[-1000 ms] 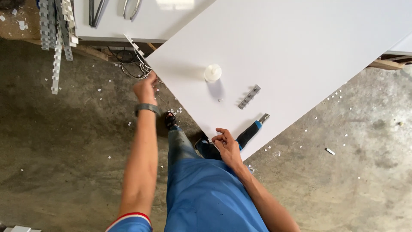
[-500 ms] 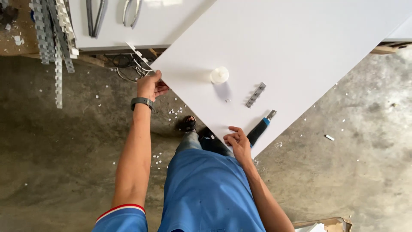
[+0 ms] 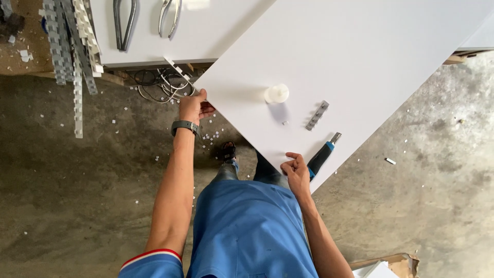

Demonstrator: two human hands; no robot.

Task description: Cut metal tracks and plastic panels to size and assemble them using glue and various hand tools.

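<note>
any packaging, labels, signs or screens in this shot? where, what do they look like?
Torn cardboard box: bottom right on the concrete floor, brown flaps, white sheets inside, partly cut off by the frame.
Wristwatch: on the left hand wrist, dark band; its face does not show.
No labels or signs visible on the white panel.

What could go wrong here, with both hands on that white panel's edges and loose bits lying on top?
If the white panel tilts, the small white cylinder, tiny screw and metal hinge plate could slide off onto the floor. The blue-handled tool lies at the panel edge beside the right hand, so a nudge could drop it. The left hand grips the corner above tangled cables, a possible snag.
</note>
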